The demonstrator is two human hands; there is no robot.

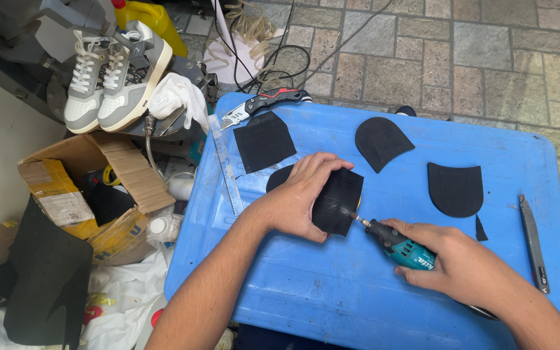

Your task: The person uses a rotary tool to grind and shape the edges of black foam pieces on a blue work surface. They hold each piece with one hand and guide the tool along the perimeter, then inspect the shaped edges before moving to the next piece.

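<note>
- The left hand (303, 198) lies near the middle of the blue plastic table (332, 291), fingers curled over a black rubber piece (339, 202) and pinching it against the tabletop, thumb underneath at the lower edge.
- The right hand (465, 266) sits at about four o'clock from the left hand, closed in a fist-like grip around a teal and black rotary tool (400, 249).
- The tool's thin tip (360, 220) points toward ten o'clock and touches the right edge of the held rubber piece.
- A second dark piece peeks out from under the left hand at its ten o'clock side.
- A squarish black rubber sheet (264, 140) lies at eleven o'clock from the left hand, near the table's far edge.
- A rounded black heel shape (382, 142) lies at one o'clock, and another (455, 189) at three o'clock, with a small black scrap (481, 230) just beside it.
- A clear ruler (226, 167) lies along the table's left side, at nine to ten o'clock.
- A red and black utility knife (264, 104) rests at the far left corner, at twelve o'clock.
- A slim grey tool (534, 243) lies by the right edge.
- Off the table, at ten o'clock, a pair of grey and white sneakers (115, 78) sits above an open cardboard box (92, 188).
</note>
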